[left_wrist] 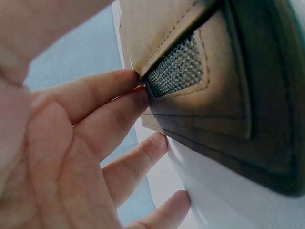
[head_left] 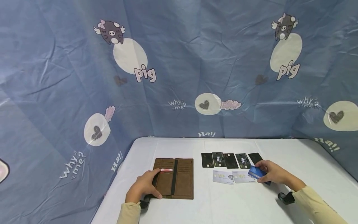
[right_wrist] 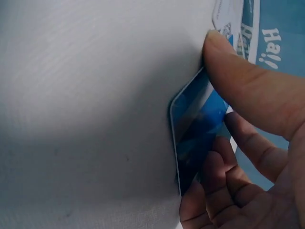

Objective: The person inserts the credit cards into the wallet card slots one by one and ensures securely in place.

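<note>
A brown bifold wallet [head_left: 184,182] lies unfolded on the white table, a red-and-white card [head_left: 167,170] showing in one of its left slots. My left hand [head_left: 144,185] rests at its left side, the index fingertip near that card and the thumb at the bottom edge. Extended fingers [left_wrist: 114,93] touch the wallet's edge in the left wrist view. At the right, my right hand [head_left: 272,171] pinches a blue card [right_wrist: 198,114] by its edges, thumb on one side and fingertips on the other. The blue card overlaps a silver VIP card [head_left: 241,176] in the head view.
Another silver VIP card [head_left: 222,176] lies left of the first. Behind them is a row of several black cards [head_left: 230,161]. Blue printed cloth [head_left: 173,68] hangs behind and beside the white table [head_left: 218,205].
</note>
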Motion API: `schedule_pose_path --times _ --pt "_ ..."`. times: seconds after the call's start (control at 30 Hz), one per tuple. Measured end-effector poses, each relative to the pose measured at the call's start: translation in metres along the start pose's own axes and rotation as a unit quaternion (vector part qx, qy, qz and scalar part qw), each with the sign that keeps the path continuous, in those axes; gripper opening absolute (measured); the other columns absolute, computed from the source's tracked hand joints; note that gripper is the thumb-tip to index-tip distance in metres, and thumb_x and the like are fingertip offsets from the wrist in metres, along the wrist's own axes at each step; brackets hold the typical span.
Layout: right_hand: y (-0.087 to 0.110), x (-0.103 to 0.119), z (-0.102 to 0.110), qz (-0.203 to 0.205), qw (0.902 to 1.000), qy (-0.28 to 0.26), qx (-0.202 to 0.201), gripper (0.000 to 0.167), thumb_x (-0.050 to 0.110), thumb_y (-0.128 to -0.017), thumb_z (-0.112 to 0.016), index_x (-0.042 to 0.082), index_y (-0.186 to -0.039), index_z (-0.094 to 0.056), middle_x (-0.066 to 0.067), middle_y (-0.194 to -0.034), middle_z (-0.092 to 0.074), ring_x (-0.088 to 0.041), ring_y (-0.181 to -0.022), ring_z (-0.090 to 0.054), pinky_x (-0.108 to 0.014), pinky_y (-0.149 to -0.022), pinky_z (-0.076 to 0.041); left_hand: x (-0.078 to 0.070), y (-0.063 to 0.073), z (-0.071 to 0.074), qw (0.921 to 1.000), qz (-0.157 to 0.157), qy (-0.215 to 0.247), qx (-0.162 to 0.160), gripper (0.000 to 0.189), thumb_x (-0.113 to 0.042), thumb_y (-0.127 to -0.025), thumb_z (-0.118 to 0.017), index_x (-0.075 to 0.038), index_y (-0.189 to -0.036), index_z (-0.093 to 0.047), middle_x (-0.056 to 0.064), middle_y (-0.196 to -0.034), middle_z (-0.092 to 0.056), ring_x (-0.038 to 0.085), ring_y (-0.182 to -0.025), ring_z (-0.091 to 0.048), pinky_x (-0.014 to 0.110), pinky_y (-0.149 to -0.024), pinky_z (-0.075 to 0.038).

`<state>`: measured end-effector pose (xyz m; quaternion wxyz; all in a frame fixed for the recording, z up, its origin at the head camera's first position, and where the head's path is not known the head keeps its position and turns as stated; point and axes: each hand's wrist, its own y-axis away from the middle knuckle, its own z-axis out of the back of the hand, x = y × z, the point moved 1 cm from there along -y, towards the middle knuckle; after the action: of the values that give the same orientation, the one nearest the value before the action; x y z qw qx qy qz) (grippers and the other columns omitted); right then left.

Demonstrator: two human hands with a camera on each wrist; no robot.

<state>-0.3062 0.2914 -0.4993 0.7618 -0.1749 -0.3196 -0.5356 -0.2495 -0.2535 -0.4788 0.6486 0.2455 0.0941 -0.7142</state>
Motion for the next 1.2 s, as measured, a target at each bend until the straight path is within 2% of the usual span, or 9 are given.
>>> schedule_pose_path --times 0.23,0.6,0.77,0.97,1.2 --pt "0.0005 0.0016 -0.0005 -0.014 0.9999 -0.001 0.001 0.064 0.008 -0.066 -0.089 -0.007 -0.117 -0.053 -0.013 -0.103 -0.063 -0.022 -0.091 -0.057 -0.034 -0.076 -0.049 -0.0007 -0.0032 -0.0019 0.9999 -0.005 -0.015 -0.007 0.113 -0.028 -0.047 -0.101 -0.010 -0.145 -0.048 0.020 -0.137 -0.057 0.043 -0.130 -0.051 0.072 -0.103 -0.033" --pt "-0.0008 0.0033 -0.0003 -0.020 0.9992 -0.028 0.022 0.063 0.002 -0.066 -0.088 -0.007 -0.115 -0.049 -0.012 -0.098 -0.064 -0.022 -0.086 -0.056 -0.031 -0.072 -0.048 -0.0033 0.0007 -0.0003 0.9999 -0.005 -0.009 -0.011 0.113 -0.025 -0.046 -0.101 -0.008 -0.145 -0.048 0.022 -0.137 -0.057 0.045 -0.130 -0.050 0.074 -0.104 -0.031" --pt "-0.0015 0.0012 -0.0012 0.000 0.9996 -0.020 0.020 0.065 0.002 -0.066 -0.088 -0.009 -0.117 -0.049 -0.013 -0.099 -0.063 -0.023 -0.087 -0.056 -0.028 -0.071 -0.048 -0.0034 0.0006 0.0014 0.9999 -0.003 -0.011 -0.010 0.113 -0.025 -0.047 -0.101 -0.008 -0.145 -0.048 0.022 -0.137 -0.057 0.044 -0.129 -0.050 0.073 -0.103 -0.031" --pt "-0.0024 -0.0002 -0.0021 -0.027 0.9995 -0.003 0.014 0.071 0.009 -0.066 -0.090 -0.005 -0.122 -0.049 -0.010 -0.099 -0.060 -0.022 -0.088 -0.053 -0.034 -0.076 -0.046 -0.0008 -0.0004 0.0005 0.9999 -0.004 -0.009 -0.008 0.112 -0.026 -0.047 -0.101 -0.009 -0.145 -0.048 0.021 -0.137 -0.057 0.044 -0.129 -0.050 0.073 -0.103 -0.032" --pt "-0.0016 0.0012 0.0013 -0.028 0.9994 0.021 0.007 0.075 0.014 -0.066 -0.091 -0.006 -0.125 -0.050 -0.012 -0.105 -0.065 -0.022 -0.091 -0.059 -0.039 -0.079 -0.049 0.0001 -0.0011 -0.0002 0.9999 0.007 0.006 0.012 0.111 -0.029 -0.051 -0.100 -0.014 -0.147 -0.046 0.022 -0.139 -0.053 0.045 -0.128 -0.050 0.071 -0.102 -0.034"
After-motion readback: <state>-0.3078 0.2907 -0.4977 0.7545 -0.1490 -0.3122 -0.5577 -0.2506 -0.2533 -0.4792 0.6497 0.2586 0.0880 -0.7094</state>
